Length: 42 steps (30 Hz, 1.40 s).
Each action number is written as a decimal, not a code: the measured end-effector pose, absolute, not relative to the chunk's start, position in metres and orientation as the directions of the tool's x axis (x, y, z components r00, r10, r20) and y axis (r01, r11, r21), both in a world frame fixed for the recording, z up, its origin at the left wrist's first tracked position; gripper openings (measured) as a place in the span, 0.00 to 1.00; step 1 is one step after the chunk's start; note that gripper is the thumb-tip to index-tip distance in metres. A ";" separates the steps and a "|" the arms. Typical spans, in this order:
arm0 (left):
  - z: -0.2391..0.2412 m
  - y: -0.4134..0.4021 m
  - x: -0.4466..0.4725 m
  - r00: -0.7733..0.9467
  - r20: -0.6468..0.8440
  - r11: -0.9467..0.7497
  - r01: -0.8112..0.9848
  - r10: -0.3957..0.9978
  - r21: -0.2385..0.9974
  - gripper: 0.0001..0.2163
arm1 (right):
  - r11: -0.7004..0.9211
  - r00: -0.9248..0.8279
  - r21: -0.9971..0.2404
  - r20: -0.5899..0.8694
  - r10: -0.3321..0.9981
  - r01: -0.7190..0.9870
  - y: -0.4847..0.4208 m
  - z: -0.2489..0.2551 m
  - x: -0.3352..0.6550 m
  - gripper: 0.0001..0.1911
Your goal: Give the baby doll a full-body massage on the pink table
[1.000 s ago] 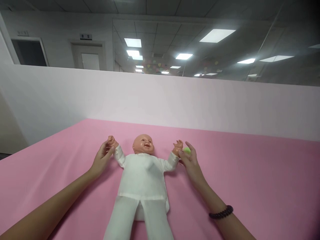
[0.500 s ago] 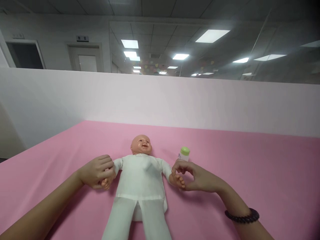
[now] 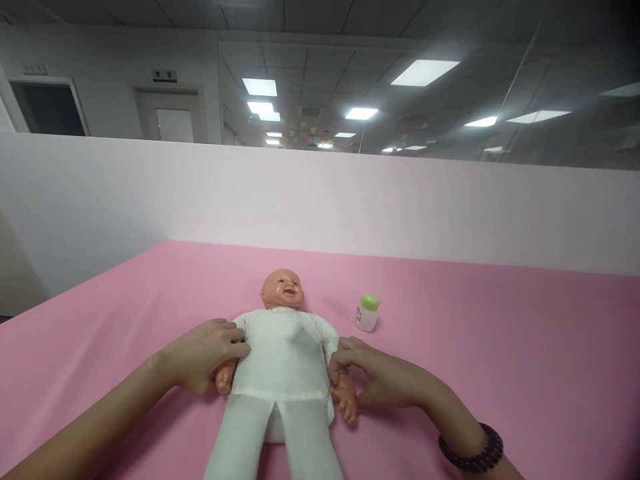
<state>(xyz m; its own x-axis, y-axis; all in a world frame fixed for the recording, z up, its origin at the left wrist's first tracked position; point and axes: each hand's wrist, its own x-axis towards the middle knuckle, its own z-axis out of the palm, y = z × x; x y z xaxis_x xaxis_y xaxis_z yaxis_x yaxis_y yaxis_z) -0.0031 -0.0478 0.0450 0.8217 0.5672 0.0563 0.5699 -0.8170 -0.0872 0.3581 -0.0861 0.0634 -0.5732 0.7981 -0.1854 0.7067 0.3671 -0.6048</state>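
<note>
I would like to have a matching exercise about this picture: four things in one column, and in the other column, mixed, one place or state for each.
Things:
1. doll
2. jar
3. bracelet
4. left hand

Places or states:
A. worn on the right arm
B. touching the doll
C. topped with a green lid
D. lying face up on the pink surface

Right pairs: 1-D, 2-C, 3-A, 4-B.

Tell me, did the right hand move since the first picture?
Yes. The right hand moved down, toward the camera: earlier it covered part of the green-topped jar; now it is nearer than the jar, which shows whole.
</note>
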 end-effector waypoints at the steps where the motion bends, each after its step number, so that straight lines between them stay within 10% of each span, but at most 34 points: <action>1: 0.046 -0.049 -0.002 0.818 0.053 -0.814 0.576 0.573 -0.079 0.15 | 0.362 -0.568 -0.602 -0.190 0.800 0.712 -0.086 0.063 0.358 0.16; 9: 0.045 -0.047 -0.010 0.844 0.140 -0.851 0.525 0.518 -0.015 0.14 | 0.397 -0.639 -0.704 -0.104 0.762 0.588 -0.078 0.065 0.370 0.18; 17: 0.020 -0.025 -0.018 0.327 0.681 -0.746 0.420 0.655 0.516 0.04 | 0.337 -0.379 -0.869 0.192 0.905 0.362 -0.060 0.068 0.382 0.17; 27: -0.008 0.003 0.010 -0.291 0.408 -0.389 0.123 0.865 0.913 0.27 | 0.136 0.130 -0.991 0.137 0.982 0.015 -0.021 0.018 0.353 0.33; 42: -0.014 0.001 0.014 -0.200 0.411 -0.365 0.231 0.889 0.902 0.32 | 0.310 0.226 -0.939 0.338 0.914 0.151 -0.016 0.001 0.330 0.32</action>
<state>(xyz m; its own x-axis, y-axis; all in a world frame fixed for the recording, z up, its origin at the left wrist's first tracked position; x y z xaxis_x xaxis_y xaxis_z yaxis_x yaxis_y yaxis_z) 0.0145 0.0007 -0.0138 -0.2004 0.8894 0.4109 0.2308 -0.3647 0.9021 0.3297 -0.0155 0.0006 0.2261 0.9136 0.3379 0.1512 0.3098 -0.9387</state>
